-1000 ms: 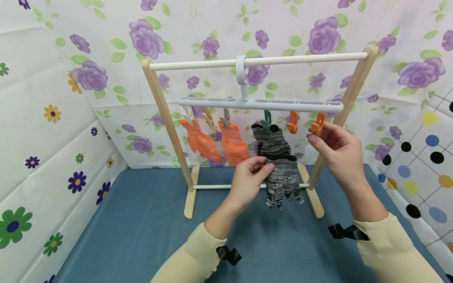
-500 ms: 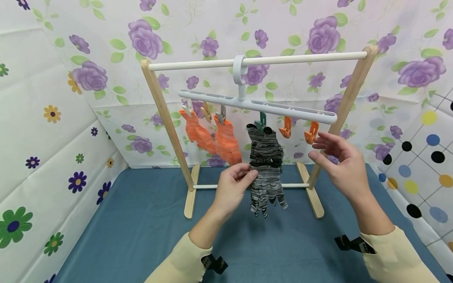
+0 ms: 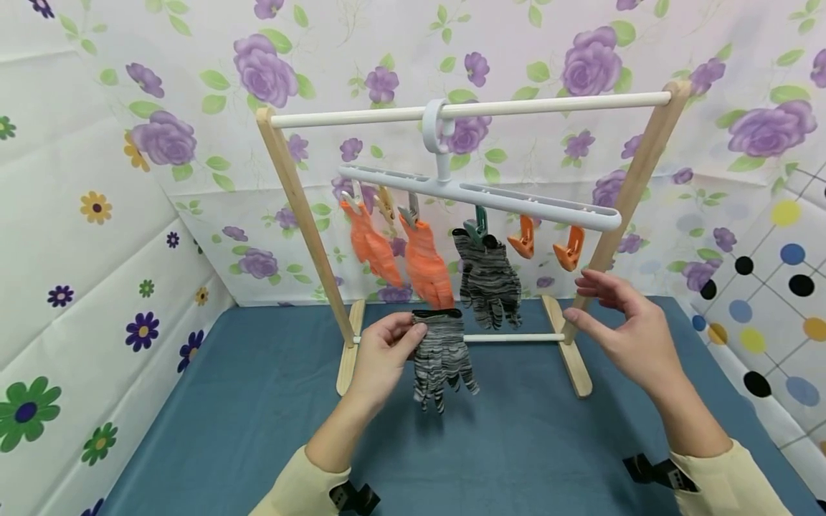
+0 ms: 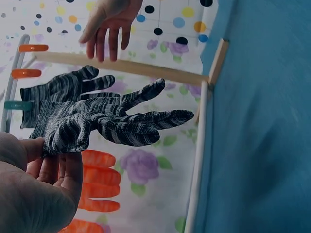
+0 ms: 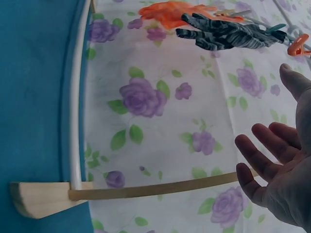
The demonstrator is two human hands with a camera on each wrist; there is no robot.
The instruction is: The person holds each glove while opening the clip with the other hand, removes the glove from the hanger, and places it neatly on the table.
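Filling the rear, a white cloth backdrop printed with purple flowers (image 3: 516, 43) stands behind a tabletop covered in blue cloth (image 3: 193, 444). On the tabletop is a freestanding rack of pale wood and white rods (image 3: 548, 107). Hooked over its top rod, a pale grey plastic hanger with a long slotted bar (image 3: 444, 188) slants lower toward the right in the head view. The person's right hand (image 3: 629, 337) is raised beneath the hanger's right end, thumb and fingers spread apart. The left hand (image 3: 381, 358) pinches a black-and-grey striped knit glove (image 3: 442, 358) at its cuff; that glove dangles fingers-down below the hanger. A matching striped knit glove (image 3: 492, 287) hangs from a dark green clip (image 3: 476, 228). Left of it hang two orange knit gloves (image 3: 426, 265), from a white clip (image 3: 353, 195) and a grey clip (image 3: 411, 213), with a tan clip (image 3: 385, 204) between. Two orange plastic clips (image 3: 569, 249) hang rightmost, just above the right hand.
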